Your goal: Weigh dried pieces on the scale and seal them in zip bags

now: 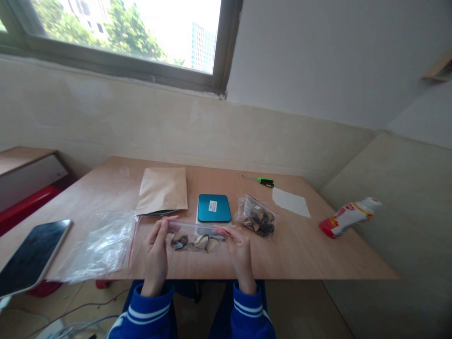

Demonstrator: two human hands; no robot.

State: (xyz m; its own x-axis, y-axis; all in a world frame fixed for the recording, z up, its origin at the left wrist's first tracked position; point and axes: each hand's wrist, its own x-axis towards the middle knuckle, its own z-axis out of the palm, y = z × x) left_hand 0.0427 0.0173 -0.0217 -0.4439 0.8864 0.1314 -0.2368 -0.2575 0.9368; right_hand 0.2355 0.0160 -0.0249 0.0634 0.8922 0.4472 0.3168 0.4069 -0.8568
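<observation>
A clear zip bag with several brown and pale curved pieces inside is stretched between my hands over the table's front part. My left hand pinches its upper left corner. At the upper right corner, my right hand grips the same bag, fingers closed on its reddish zip edge. Just behind it lies a flat blue square object with a white label, its front part seen through the bag. Right of that is another zip bag, filled with dark and brown pieces.
A brown paper pouch, empty-looking clear bags and a tablet lie on the left. Screwdrivers and white paper are at the back right. A red-and-white bottle is near the table's right edge.
</observation>
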